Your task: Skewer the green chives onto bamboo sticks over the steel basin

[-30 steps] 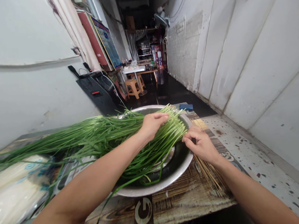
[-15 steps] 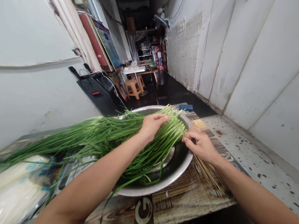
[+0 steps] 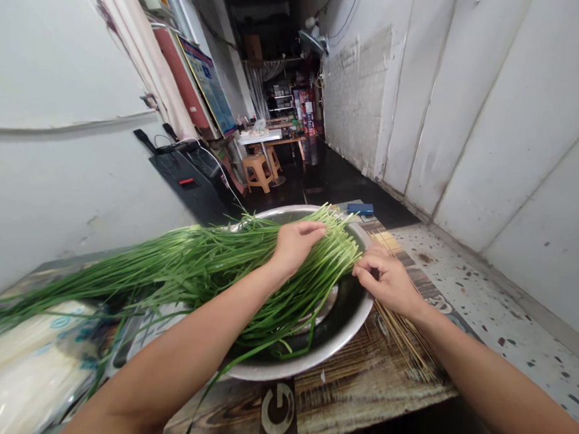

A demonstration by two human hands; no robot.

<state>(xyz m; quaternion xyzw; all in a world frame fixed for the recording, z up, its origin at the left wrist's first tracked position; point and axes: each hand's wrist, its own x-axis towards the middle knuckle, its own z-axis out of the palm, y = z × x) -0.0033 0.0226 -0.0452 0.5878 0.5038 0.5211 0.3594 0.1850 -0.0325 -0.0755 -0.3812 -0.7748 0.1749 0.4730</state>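
A long bunch of green chives (image 3: 173,269) lies across a wide metal basin (image 3: 329,344) on a wooden table, its cut ends pointing right. My left hand (image 3: 294,243) rests on top of the bunch near those ends, fingers curled down onto the stalks. Just right of the cut ends, over the basin's rim, my right hand (image 3: 387,279) is closed, thumb and fingers pinched at the stalk tips. A sheaf of thin bamboo skewers (image 3: 404,342) lies under my right wrist on the table.
Clear plastic bags of white noodles (image 3: 26,378) lie at the left on the table (image 3: 333,394). A blue box (image 3: 360,207) sits behind the basin. White walls close in on both sides; a dark corridor with stools (image 3: 258,169) runs ahead.
Almost nothing differs. Both hands stay at the cut ends of the chives, with only slight shifts of the fingers and a hanging leaf.
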